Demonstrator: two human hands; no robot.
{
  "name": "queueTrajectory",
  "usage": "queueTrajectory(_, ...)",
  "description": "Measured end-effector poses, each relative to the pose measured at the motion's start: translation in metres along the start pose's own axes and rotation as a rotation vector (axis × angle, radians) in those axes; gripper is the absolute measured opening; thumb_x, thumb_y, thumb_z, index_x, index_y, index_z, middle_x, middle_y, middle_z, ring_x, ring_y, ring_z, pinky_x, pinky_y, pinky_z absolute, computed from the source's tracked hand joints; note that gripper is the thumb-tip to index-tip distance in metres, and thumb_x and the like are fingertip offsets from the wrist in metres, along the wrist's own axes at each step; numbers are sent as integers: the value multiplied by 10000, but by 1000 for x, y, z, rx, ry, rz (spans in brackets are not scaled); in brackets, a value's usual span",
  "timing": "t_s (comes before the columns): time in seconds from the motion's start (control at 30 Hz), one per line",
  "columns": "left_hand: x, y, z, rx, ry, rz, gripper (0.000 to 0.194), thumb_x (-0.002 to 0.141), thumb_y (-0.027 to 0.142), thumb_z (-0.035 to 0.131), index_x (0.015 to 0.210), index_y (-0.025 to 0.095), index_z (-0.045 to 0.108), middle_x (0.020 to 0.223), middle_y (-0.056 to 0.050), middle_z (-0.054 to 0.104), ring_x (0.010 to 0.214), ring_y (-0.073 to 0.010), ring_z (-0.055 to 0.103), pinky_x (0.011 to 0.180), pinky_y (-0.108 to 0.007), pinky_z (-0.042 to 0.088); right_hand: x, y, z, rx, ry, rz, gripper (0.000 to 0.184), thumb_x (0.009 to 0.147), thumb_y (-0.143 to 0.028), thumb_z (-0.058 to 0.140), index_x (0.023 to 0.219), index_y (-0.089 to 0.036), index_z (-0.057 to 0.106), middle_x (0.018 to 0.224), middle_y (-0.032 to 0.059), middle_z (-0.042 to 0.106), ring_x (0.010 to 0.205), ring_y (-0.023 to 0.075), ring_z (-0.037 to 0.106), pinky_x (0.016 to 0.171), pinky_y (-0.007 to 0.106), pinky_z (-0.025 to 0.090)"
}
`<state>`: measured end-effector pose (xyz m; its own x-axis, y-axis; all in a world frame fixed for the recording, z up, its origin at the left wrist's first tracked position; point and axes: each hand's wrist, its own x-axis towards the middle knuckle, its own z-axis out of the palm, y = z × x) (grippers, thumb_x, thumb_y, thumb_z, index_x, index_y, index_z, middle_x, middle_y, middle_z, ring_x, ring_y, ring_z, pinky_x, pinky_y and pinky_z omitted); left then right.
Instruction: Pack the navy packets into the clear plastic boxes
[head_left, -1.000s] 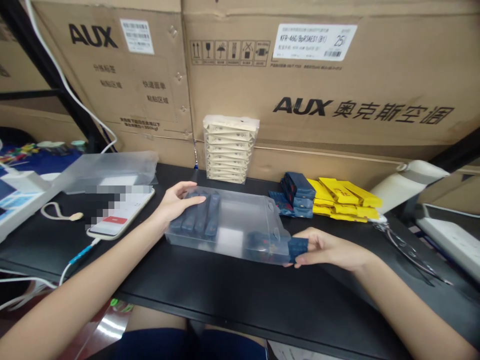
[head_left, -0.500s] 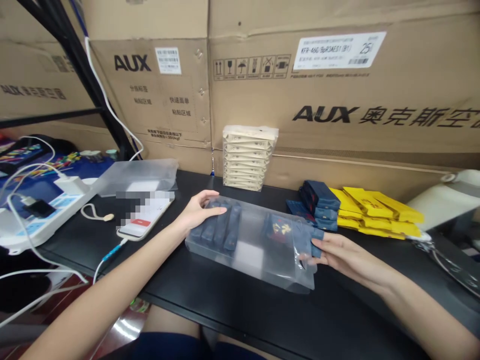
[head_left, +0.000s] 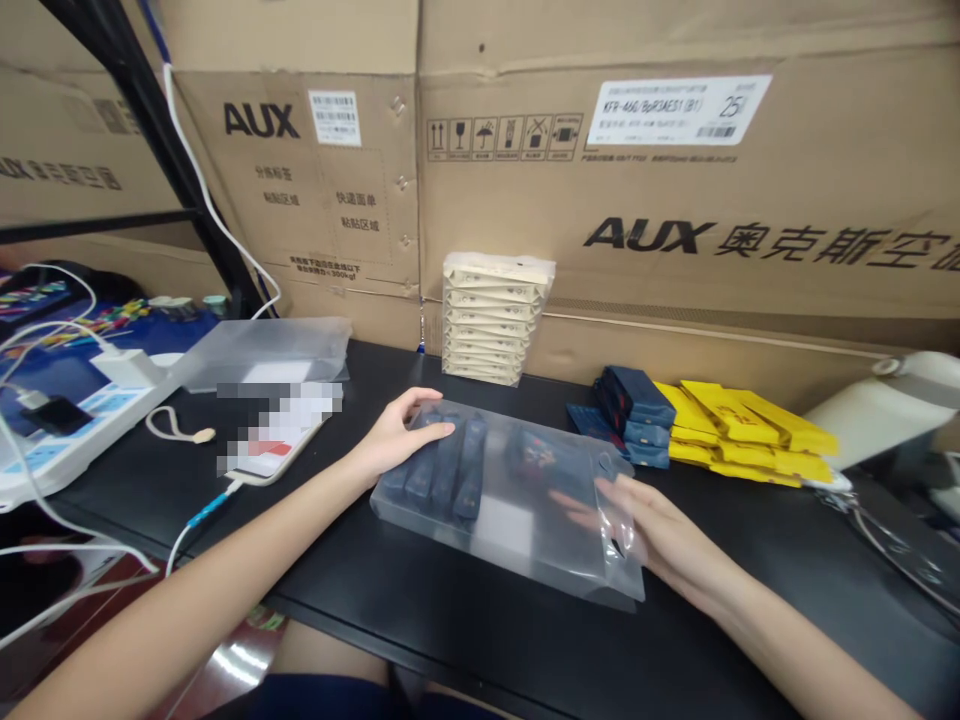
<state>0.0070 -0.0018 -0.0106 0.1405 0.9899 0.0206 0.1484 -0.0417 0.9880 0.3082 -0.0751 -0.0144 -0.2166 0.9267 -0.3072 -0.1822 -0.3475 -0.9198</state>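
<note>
A frosted clear plastic bag [head_left: 555, 555] lies slantwise on the black table. Several dark blue packets [head_left: 442, 470] stand in a row inside its left end. My left hand [head_left: 409, 435] is closed around that end, thumb on top. At the right-hand opening, the fingers of my right hand [head_left: 611, 505] are inside the bag, seen blurred through the film. They hold another dark blue packet [head_left: 544, 455] with a small printed design, which lies inside, apart from the row. The grip itself shows only hazily through the plastic.
More dark blue packets [head_left: 637, 410] and a pile of yellow packets [head_left: 742, 425] lie at the back right, by a white bottle [head_left: 885, 405]. A filled bag of cream packets [head_left: 491, 320] leans on the carton. Left are a charging phone [head_left: 281, 440], a flat plastic bag [head_left: 300, 345] and a power strip [head_left: 82, 430].
My right hand has moved left into the bag's opening, carrying the dark blue packet further inside. My left hand keeps its hold on the other end.
</note>
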Motion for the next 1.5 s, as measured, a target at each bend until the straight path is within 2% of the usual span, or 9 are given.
queueTrajectory(0.2,-3,2,-1,18,-142,-7,550,642,312,772,1134,208,548,1152,-47,614,1148,-228,554,1005,-355,397,-11,6,3,16,-239,28,345,841,-346,644,1172,-251,637,1358,62,554,1253,240,526,1114,434,377)
queueTrajectory(0.43,-8,4,4,48,-201,7,558,645,347,797,1126,222,544,1131,-28,603,1101,-202,560,991,-332,396,-22,4,0,-563,-405,-138,569,893,-404,555,1426,-334,369,1550,31,275,1417,250,287,1152,470,279)
queueTrajectory(0.6,-21,12,11,115,-303,-45,581,635,394,805,1129,247,537,1165,-23,583,1020,-195,585,900,-320,446,-31,5,12,-659,-413,-96,590,893,-417,541,1441,-316,347,1373,99,511,1172,222,565,947,408,517)
queueTrajectory(0.77,-26,18,15,186,-374,-50,551,612,402,813,1068,222,563,1027,-14,614,833,-156,591,731,-271,463,-31,4,14,-616,-443,-44,590,857,-406,598,1402,-262,423,1054,73,665,924,169,640,839,350,540)
queueTrajectory(0.87,-28,19,18,184,-400,-15,491,622,392,804,1007,200,566,947,-7,617,800,-151,587,692,-256,456,-28,5,15,-591,-402,-49,626,842,-409,616,1412,-263,403,964,55,653,750,128,615,723,313,543)
queueTrajectory(1.03,-32,16,23,173,-404,46,440,640,376,796,956,189,555,884,-2,624,807,-152,592,727,-266,462,-20,8,17,-342,-416,-76,724,846,-359,625,1465,-325,251,1179,83,554,825,127,620,646,257,529)
queueTrajectory(1.2,-33,13,28,41,-495,31,434,678,337,782,1001,180,538,925,-17,640,831,-142,601,754,-267,466,-19,9,24,-178,-540,-1,842,865,-291,616,1502,-299,66,876,15,644,751,120,660,661,246,515)
queueTrajectory(1.4,-35,16,31,126,-517,113,406,682,337,777,976,179,546,883,2,604,788,-118,559,707,-237,444,-21,7,33,-159,-461,120,809,780,-274,707,1450,-251,255,761,-12,640,622,114,632,597,240,520)
queueTrajectory(1.5,-36,17,31,135,-542,111,412,696,351,765,991,182,531,896,-7,618,783,-122,567,699,-241,452,-21,6,33,-205,-482,121,899,749,-242,733,1471,-289,199,689,-41,632,571,112,628,560,227,525)
